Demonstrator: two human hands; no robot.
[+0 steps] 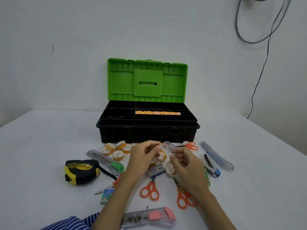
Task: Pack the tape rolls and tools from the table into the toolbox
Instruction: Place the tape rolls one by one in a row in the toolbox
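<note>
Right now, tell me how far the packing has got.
Early on. Done: a row of tape rolls fills one slot of the open toolbox. In hand: the left hand pinches a clear tape roll, with the right hand beside it. Left: the loose tape rolls, tape measure, scissors, the cutters such as the pink one, and the small boxes remain on the table.

There is just one view, from a camera on the person's head. It looks forward and down at the table [49,146], close to both hands.
</note>
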